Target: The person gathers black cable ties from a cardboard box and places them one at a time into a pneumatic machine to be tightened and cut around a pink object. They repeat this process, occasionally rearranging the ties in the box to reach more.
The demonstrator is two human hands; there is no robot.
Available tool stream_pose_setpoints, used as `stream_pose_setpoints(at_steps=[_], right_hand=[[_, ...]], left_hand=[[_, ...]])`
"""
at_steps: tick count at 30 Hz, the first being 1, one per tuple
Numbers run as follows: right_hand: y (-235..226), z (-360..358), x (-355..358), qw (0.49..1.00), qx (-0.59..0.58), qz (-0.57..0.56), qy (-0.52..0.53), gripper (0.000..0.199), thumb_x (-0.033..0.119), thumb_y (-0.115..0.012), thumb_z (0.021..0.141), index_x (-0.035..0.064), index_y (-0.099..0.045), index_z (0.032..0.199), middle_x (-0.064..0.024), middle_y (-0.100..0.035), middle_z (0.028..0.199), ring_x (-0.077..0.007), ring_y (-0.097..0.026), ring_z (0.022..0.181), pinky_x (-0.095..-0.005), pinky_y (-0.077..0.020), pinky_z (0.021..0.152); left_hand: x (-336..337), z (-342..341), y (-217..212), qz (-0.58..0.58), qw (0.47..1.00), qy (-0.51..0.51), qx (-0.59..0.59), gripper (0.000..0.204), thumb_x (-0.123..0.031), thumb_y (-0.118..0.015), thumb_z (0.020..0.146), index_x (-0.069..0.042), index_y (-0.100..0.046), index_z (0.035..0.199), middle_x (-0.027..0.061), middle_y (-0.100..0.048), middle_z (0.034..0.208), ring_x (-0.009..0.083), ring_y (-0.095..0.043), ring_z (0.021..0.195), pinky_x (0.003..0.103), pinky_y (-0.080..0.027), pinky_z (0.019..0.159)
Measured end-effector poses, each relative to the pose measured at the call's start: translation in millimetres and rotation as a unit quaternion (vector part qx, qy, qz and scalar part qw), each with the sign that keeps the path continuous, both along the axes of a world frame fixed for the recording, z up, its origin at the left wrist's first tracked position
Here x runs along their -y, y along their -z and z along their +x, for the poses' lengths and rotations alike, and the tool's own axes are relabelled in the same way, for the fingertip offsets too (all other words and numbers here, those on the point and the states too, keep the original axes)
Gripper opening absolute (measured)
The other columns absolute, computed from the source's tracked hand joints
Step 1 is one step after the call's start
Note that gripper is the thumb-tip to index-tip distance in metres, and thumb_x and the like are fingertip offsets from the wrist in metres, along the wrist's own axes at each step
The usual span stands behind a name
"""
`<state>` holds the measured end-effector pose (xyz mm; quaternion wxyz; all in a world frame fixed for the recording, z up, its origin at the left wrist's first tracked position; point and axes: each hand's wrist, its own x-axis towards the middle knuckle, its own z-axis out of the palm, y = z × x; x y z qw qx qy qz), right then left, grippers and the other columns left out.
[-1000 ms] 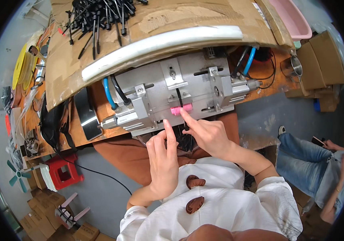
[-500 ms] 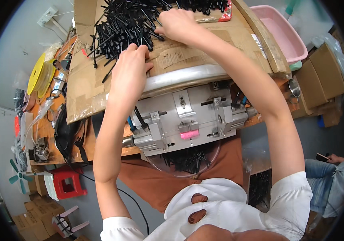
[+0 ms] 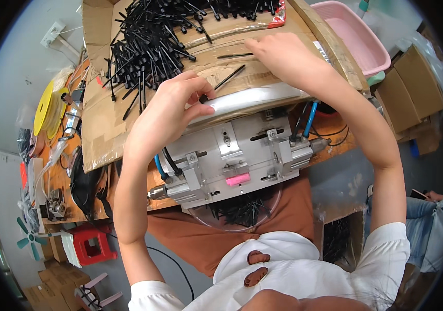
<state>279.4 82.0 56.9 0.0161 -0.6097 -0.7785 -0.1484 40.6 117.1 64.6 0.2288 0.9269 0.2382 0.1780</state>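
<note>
My left hand (image 3: pixel 177 103) is closed over the cardboard's front edge, its thumb and fingers pinching a slim black rod with a knobbed end (image 3: pixel 230 76) that slants up to the right. To the right and farther off, my right hand (image 3: pixel 281 54) has its fingertips closed at the end of a second black rod (image 3: pixel 235 55), which lies nearly level above the cardboard. A heap of similar black rods (image 3: pixel 151 49) covers the back left of the cardboard box (image 3: pixel 99 137). Nearer to me than both hands stands a metal clamping fixture (image 3: pixel 208 186) with a pink piece (image 3: pixel 238 179) on it.
A rounded pale bar (image 3: pixel 255 98) runs along the box's front edge. Below the fixture a clear bowl (image 3: pixel 276 207) of black rods rests on my lap. A pink tub (image 3: pixel 353 36) stands at right, a yellow spool (image 3: pixel 45 111) at left. Another person's leg (image 3: pixel 413 223) shows at right.
Both hands have come away from the heap, the right one moving right and the left one nearer to me. Each now has a black rod in its fingers. The view has shifted slightly.
</note>
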Motion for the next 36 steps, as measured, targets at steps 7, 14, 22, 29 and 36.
stream_pose_setpoints(at_steps=[7,14,22,29,36], right_hand=[[7,19,24,0.945,-0.309,0.098,-0.052,0.022,0.003,-0.057,0.086,0.0053,-0.056,0.107,-0.0091,-0.058,0.072,-0.0212,-0.057,0.064,-0.0339,-0.0461,0.062],[22,16,75,0.71,-0.704,0.008,-0.011,0.026,0.015,-0.057,0.095,-0.0012,-0.057,0.115,-0.0041,-0.06,0.084,-0.0092,-0.057,0.073,-0.0192,-0.0436,0.05],[23,-9,124,0.615,-0.78,0.043,-0.107,0.02,0.005,-0.06,0.091,-0.0047,-0.059,0.108,-0.0159,-0.068,0.09,-0.0159,-0.066,0.073,-0.021,-0.0486,0.05],[41,-28,158,0.68,-0.72,0.139,-0.029,0.02,-0.004,-0.061,0.086,-0.0053,-0.058,0.106,-0.0181,-0.067,0.098,-0.0167,-0.066,0.081,-0.0204,-0.0507,0.054],[105,-89,192,0.852,-0.504,0.117,-0.076,0.056,-0.003,-0.074,0.07,-0.0015,-0.057,0.123,-0.0106,-0.063,0.077,-0.0209,-0.058,0.059,-0.0314,-0.0476,0.051]], left_hand=[[36,-21,28,0.036,0.985,-0.106,0.131,0.017,0.001,-0.07,0.074,0.0,-0.06,0.088,0.0098,-0.057,0.085,0.0212,-0.057,0.072,0.033,-0.047,0.066],[169,-35,106,0.09,0.96,-0.199,0.178,0.064,0.011,-0.076,0.061,-0.006,-0.059,0.121,0.0108,-0.06,0.092,0.0225,-0.054,0.078,0.034,-0.047,0.067],[195,-9,147,0.073,0.971,-0.224,0.032,0.075,0.001,-0.074,0.069,0.004,-0.042,0.137,0.0098,-0.051,0.089,0.0257,-0.049,0.081,0.036,-0.043,0.072],[194,-6,141,0.062,0.972,-0.227,-0.02,0.077,-0.001,-0.073,0.07,0.004,-0.038,0.139,0.0101,-0.049,0.09,0.0254,-0.049,0.082,0.036,-0.043,0.074],[197,-14,129,0.049,0.974,-0.22,-0.011,0.074,-0.003,-0.072,0.073,0.003,-0.039,0.139,0.0112,-0.051,0.097,0.0252,-0.05,0.085,0.035,-0.044,0.074]])
